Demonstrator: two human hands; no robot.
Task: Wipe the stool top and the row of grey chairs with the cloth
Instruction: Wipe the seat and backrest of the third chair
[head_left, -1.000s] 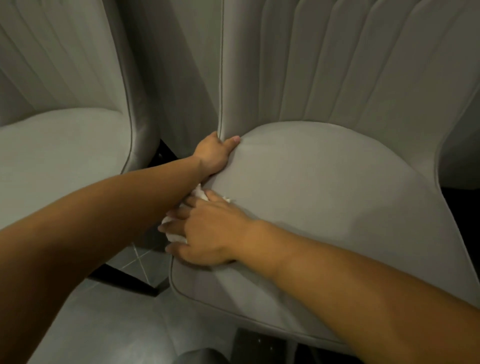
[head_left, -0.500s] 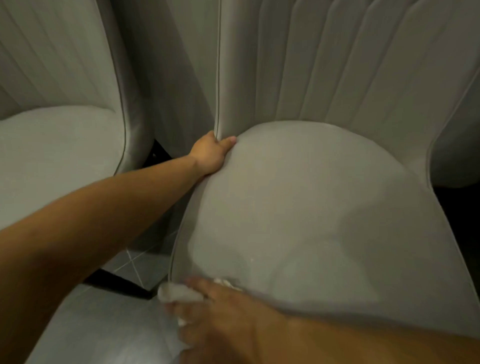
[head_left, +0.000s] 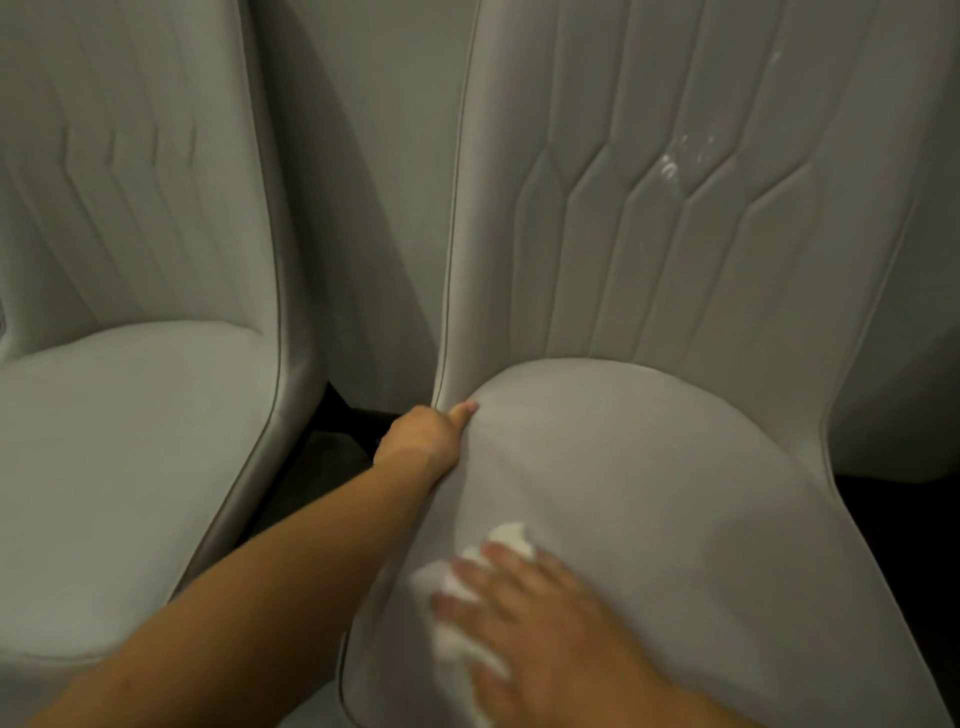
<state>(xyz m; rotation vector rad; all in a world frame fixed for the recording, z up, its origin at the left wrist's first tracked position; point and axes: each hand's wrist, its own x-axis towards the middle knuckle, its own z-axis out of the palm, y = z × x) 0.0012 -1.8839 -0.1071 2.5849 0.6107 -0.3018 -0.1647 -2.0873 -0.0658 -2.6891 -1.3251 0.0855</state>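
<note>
Two grey chairs stand side by side: the left chair (head_left: 130, 441) sits untouched, the left hand (head_left: 423, 436) grips the side edge of the right chair (head_left: 649, 467) where seat meets back, thumb on the cushion, and the right hand (head_left: 540, 608) presses the white cloth (head_left: 457, 577) flat on that seat's front left part, fingers spread

Head view, close above chair seat (head_left: 649, 493)
</note>
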